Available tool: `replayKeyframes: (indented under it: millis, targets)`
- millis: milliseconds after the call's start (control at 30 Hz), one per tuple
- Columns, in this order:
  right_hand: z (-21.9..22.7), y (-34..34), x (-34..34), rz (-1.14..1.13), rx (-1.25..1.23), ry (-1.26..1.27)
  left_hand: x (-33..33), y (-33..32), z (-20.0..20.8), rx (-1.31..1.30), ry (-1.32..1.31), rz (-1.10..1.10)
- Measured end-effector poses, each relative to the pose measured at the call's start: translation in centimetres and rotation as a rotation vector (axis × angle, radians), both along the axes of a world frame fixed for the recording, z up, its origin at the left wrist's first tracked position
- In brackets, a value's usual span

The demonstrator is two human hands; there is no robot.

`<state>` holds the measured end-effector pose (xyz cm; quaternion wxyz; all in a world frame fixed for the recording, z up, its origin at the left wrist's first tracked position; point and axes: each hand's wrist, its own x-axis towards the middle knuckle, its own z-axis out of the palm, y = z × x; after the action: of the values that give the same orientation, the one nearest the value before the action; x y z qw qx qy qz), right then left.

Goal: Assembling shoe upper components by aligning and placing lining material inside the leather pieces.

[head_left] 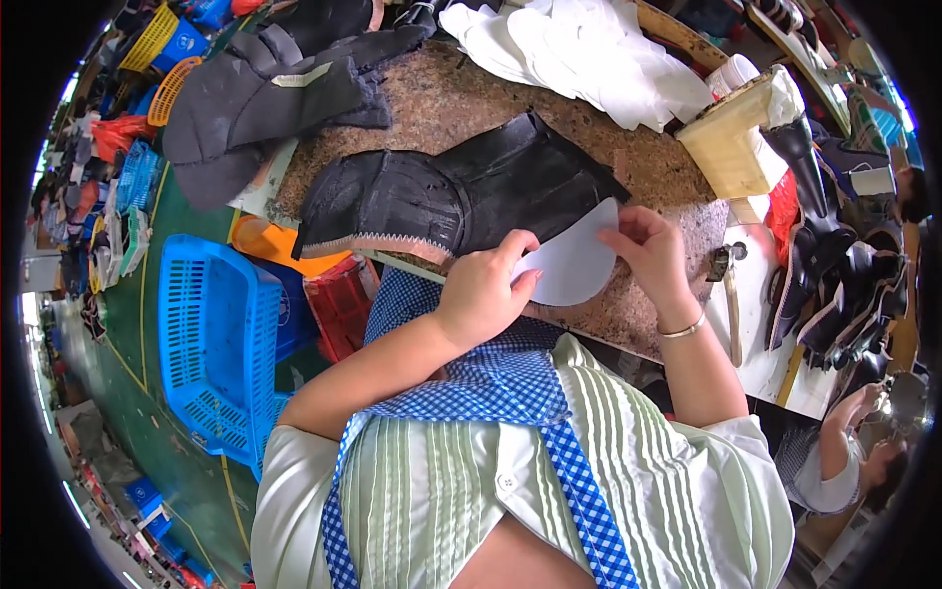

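Between my two hands is a thin white rounded stiffener piece (567,271), curved along its lower edge. My left hand (488,290) pinches its left side between thumb and finger. At its upper right, the thumb and fingers of my right hand (648,253) close on the edge. Just beyond lies a black leather boot upper (392,204), spread flat with its wrong side showing and a zigzag seam along its near left edge. The stiffener overlaps the upper's right lower border; whether it is stuck there I cannot tell.
Dark boot uppers (265,108) are heaped at the left of the speckled worktop (432,93). White cut pieces (589,59) pile at the back. A cream block (731,142), a hammer (731,294) and black shoe parts (834,285) stand right. A blue basket (216,334) is left.
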<state>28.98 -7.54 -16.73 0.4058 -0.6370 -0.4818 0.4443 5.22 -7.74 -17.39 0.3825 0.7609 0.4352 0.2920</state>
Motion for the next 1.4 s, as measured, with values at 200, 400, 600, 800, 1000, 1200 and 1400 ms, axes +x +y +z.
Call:
replayKeyframes:
  millis: [200,400,600,800,1000,1200,1400]
  targets:
    - [0.0,0.0,-0.1,0.037,0.014,-0.274,0.2,0.0,-0.3,0.06,0.087,-0.007]
    - [0.8,-0.8,-1.2,0.055,0.696,-1.005,-1.5,0.2,2.5,0.43,0.357,-0.152]
    - [1.7,0.9,0.5,0.065,0.587,-0.679,-9.4,3.3,4.9,0.445,0.433,-0.021]
    - [0.3,4.9,2.0,0.095,0.101,-0.17,-9.9,3.1,2.1,0.461,0.395,0.061]
    - [7.9,8.9,3.3,-0.097,0.391,-1.098,-5.3,0.5,0.1,0.445,0.428,-0.088]
    - [6.4,18.5,1.1,0.205,0.463,-1.184,-6.7,3.3,2.3,0.321,0.093,-0.021]
    - [1.2,26.5,5.4,0.306,0.189,-1.008,-7.2,4.0,2.5,0.269,0.052,0.149]
